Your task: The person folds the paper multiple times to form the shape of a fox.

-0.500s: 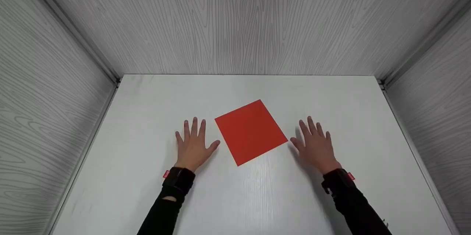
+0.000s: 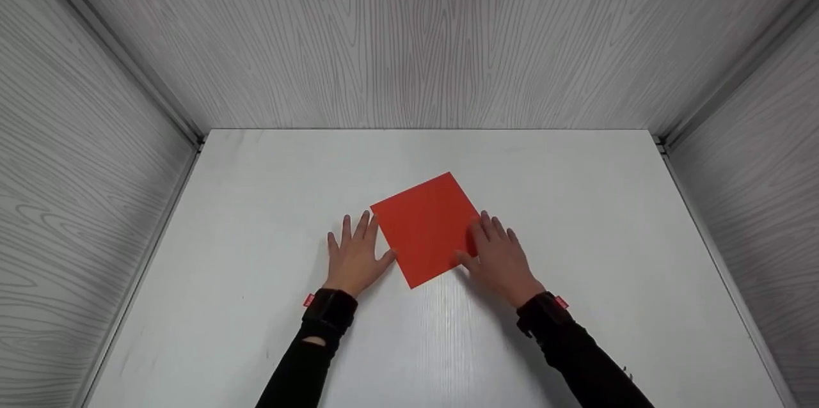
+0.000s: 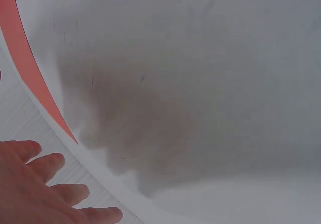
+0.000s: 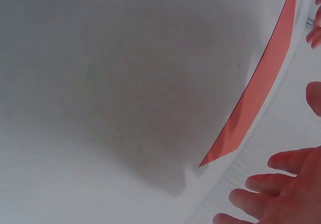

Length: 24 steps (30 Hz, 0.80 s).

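A square sheet of red paper (image 2: 425,229) lies flat and turned at an angle on the white tabletop. My left hand (image 2: 355,262) is at its left edge, fingers spread and straight, with the index fingertip and thumb tip close to that edge; whether they touch it I cannot tell. Over the paper's right corner reaches my right hand (image 2: 502,261), its fingers extended and hiding that corner. In the right wrist view the fingers (image 4: 273,184) appear apart from the red paper (image 4: 251,106). The left wrist view shows the left hand (image 3: 30,189) with spread fingers near the paper's edge.
A white tabletop (image 2: 256,190) surrounds the paper. Wood-grain panels stand at the back (image 2: 416,43), the left (image 2: 77,171) and the right (image 2: 755,139). Each wrist wears a black band, and dark sleeves cover the forearms.
Both hands have moved inward. The right hand has gone left until its fingers overlap the paper's right corner; the left hand has shifted right to the left edge. The paper lies nearly unchanged.
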{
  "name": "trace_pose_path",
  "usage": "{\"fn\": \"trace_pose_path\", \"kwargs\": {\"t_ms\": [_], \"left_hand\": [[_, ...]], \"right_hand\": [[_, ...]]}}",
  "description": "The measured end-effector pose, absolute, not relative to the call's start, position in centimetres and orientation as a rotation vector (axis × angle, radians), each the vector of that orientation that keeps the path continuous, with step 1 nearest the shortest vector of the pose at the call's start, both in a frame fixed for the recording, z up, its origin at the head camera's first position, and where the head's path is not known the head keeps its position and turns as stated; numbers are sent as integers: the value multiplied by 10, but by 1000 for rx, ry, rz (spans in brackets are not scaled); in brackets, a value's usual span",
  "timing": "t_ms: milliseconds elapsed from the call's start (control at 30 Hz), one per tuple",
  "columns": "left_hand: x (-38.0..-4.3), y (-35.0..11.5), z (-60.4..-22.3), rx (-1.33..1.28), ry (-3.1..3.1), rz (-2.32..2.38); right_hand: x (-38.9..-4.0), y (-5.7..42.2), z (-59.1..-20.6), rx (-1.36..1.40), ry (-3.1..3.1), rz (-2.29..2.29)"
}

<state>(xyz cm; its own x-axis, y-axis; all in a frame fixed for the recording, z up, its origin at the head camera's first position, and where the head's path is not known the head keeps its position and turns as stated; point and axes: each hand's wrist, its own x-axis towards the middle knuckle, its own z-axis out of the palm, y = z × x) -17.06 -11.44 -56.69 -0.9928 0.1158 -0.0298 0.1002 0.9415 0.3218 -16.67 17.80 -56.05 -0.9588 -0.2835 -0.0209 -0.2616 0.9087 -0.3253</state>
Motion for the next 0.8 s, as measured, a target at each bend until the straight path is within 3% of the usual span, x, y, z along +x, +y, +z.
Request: {"fn": "trace_pose_path", "kwargs": {"t_ms": [300,800], "left_hand": [[-167,-111,-569,192,3047,510],[-164,-114,-568,216,3089,531]], "right_hand": [[-168,152,-567,-441,3013,-476],[-172,162,-572,-460,2928,-422]]}}
